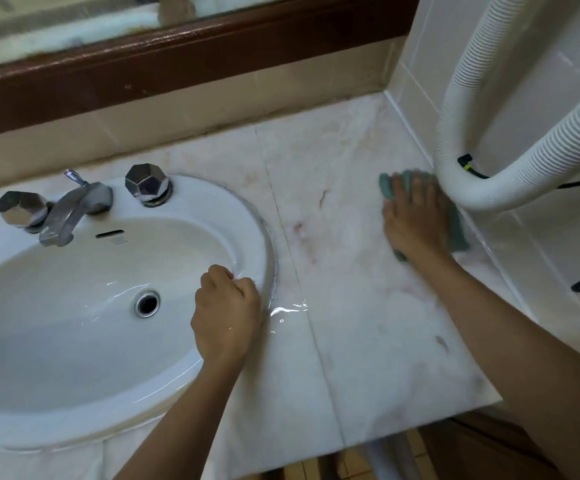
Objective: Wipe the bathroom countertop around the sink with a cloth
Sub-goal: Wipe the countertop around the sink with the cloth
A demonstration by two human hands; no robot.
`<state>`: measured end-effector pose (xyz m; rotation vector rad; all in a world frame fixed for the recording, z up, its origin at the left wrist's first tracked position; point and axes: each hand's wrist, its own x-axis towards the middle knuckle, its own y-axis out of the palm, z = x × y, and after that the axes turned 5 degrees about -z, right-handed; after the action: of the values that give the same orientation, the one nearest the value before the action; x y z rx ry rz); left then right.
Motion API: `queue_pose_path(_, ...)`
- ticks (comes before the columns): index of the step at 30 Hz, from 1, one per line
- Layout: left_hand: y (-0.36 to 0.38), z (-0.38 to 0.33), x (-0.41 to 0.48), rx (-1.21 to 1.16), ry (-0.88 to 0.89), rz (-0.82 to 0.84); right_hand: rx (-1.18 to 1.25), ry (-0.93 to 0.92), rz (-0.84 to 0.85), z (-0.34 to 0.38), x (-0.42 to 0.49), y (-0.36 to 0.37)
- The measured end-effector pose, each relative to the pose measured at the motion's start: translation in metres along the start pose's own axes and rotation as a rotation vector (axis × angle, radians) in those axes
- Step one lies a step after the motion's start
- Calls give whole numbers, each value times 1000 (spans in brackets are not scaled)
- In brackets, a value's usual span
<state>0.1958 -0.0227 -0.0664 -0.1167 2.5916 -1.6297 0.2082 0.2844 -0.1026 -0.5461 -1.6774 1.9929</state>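
A pale marble countertop (pixel 344 271) runs right of an oval white sink (pixel 250 220). My right hand (pixel 416 220) lies flat on a teal cloth (pixel 458 233) and presses it onto the counter close to the right tiled wall. The cloth shows around the fingertips and along the hand's right side. My left hand (pixel 226 317) is curled into a loose fist on the sink's right rim and holds nothing that I can see. A small puddle (pixel 288 311) glistens on the counter beside that hand.
A thick white ribbed hose (pixel 482 192) loops down the right wall just above the cloth, with a black cable (pixel 472 169) along it. A chrome faucet (pixel 73 209) with two faceted knobs stands behind the basin. A brown-framed mirror (pixel 177 64) lines the back wall.
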Motion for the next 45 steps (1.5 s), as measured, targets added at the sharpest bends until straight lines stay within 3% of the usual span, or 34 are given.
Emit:
queue_pose_path(5,1,2,1,8,25,-5,97,-167,19,92,-5,13)
queue_pose_path(10,-3,6,-1,-54,-2,30,236,-146,39,140,-135,19)
queue_pose_path(14,-18,24,-11,-248,16,90,175,-455,98,110,-240,12)
queue_pose_path(16,-27,47,-26,-203,88,84,141,-520,105,60,-247,7)
queue_pose_path(19,-39,94,-62,94,161,-16,82,-306,34,-16,-218,-3)
queue_pose_path(22,-44,125,-84,135,206,-73,34,-67,23,-54,-162,-11)
queue_pose_path(25,-45,124,-83,90,177,-31,27,-13,-5,-46,-108,-12)
queue_pose_path(31,-46,119,-81,54,105,30,71,-124,35,57,-106,5)
queue_pose_path(39,-63,146,-76,-60,325,73,145,-222,32,144,-231,17)
queue_pose_path(42,-81,176,-81,-252,298,-70,138,-223,43,159,-265,20)
queue_pose_path(45,-103,237,-94,-352,86,-289,133,-240,42,184,-306,27)
